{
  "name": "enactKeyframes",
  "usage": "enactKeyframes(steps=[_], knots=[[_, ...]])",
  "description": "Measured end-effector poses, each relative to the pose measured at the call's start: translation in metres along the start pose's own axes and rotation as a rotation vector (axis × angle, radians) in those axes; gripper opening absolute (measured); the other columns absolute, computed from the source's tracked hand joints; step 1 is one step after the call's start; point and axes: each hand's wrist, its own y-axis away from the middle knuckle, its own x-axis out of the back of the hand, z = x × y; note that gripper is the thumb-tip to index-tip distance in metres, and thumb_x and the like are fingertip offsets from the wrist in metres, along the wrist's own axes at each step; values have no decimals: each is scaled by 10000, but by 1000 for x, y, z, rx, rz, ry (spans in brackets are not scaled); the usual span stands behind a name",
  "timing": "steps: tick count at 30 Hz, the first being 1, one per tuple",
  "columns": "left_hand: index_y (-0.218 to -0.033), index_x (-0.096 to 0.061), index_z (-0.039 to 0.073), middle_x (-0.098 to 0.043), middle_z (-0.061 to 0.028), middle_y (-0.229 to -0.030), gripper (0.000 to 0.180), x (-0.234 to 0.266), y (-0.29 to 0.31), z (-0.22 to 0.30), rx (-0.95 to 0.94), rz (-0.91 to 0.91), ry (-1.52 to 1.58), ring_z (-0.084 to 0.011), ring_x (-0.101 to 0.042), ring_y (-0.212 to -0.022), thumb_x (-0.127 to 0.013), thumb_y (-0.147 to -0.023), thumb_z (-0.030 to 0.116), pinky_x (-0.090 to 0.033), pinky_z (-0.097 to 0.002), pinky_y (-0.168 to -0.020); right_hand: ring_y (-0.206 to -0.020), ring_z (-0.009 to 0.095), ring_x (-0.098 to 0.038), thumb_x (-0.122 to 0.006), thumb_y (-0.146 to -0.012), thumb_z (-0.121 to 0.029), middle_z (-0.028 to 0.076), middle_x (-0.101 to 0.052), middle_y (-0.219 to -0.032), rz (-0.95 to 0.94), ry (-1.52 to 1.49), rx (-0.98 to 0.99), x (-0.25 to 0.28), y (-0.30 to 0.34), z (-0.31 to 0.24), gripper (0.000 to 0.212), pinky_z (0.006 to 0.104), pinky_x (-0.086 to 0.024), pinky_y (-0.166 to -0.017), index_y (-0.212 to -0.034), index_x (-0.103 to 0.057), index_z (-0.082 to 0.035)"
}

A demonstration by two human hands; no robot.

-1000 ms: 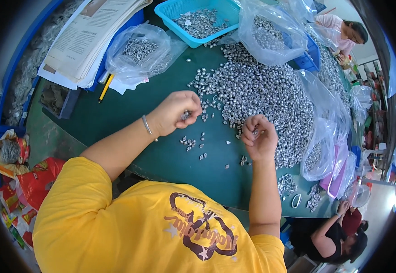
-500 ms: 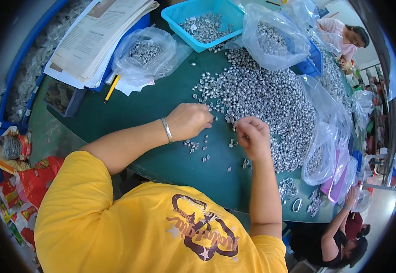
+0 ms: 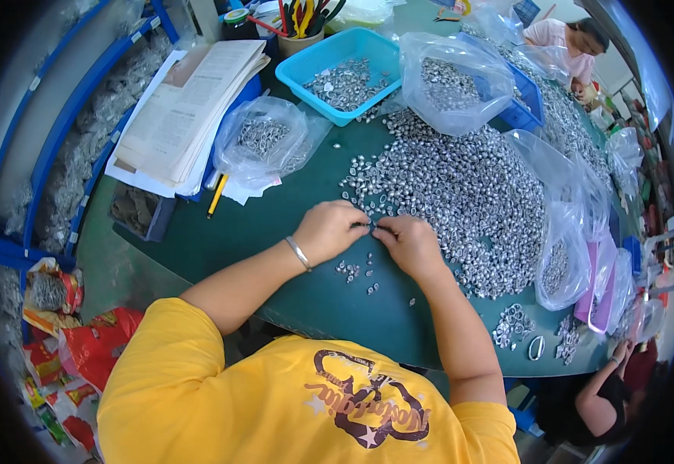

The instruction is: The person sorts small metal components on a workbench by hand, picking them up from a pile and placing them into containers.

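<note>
My left hand (image 3: 331,230) and my right hand (image 3: 410,243) meet fingertip to fingertip over the green table (image 3: 236,232), pinching a small metal part (image 3: 372,226) between them at the near edge of a big heap of small silver metal parts (image 3: 461,201). A silver bracelet (image 3: 298,253) circles my left wrist. A few loose parts (image 3: 352,271) lie on the table just below my hands.
A light blue tray (image 3: 345,69) of parts stands at the back. Clear bags of parts (image 3: 263,143) (image 3: 453,81) (image 3: 561,263) ring the heap. A paper stack (image 3: 186,108) and a pencil (image 3: 217,195) lie left. Other people (image 3: 565,39) (image 3: 600,394) sit at the back right and lower right.
Both my hands have come together from apart: the left moved right and the right moved left toward the heap's edge, and their fingertips now touch.
</note>
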Motion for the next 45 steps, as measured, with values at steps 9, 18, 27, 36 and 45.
enactKeyframes(steps=[9,18,27,36,45], knots=[[-732,-607,19,-470,30,-587,118,2,0,5,347,66,602,-72,-475,-524,-585,-807,107,-382,-218,-453,-406,42,-324,-608,-763,-98,-13,-449,-531,-35,-1535,-579,37,-2,7,111,203,-198,-362,-743,-588,10],[-795,-643,14,-459,22,-565,68,5,-3,3,340,40,403,-52,-447,-536,-642,-743,57,-373,-215,-492,-644,222,-620,-604,-777,-158,153,-630,-747,43,40,-9,-7,-1,-3,149,303,-471,-604,-820,-657,-26],[-814,-666,65,-531,-91,-649,125,-4,-10,-8,-123,32,-172,-249,-539,-588,-668,-691,86,-445,-308,-566,-567,167,-583,-586,-783,-157,97,-629,-696,-43,-502,-283,9,-9,2,163,285,-460,-547,-802,-648,-7],[-803,-651,5,-617,13,-752,90,14,-1,-13,500,53,646,-26,-505,-657,-667,-755,79,-428,-185,-599,-642,291,-606,-615,-735,-143,145,-629,-738,40,-351,-174,-3,-9,4,136,358,-487,-585,-804,-656,-33],[-812,-650,53,-513,-81,-649,128,-3,-2,-7,-138,37,-150,-207,-519,-569,-678,-691,86,-425,-283,-526,-676,312,-596,-617,-739,-177,135,-612,-750,-86,-15,-11,-13,-6,-8,122,402,-482,-620,-791,-645,-70]])
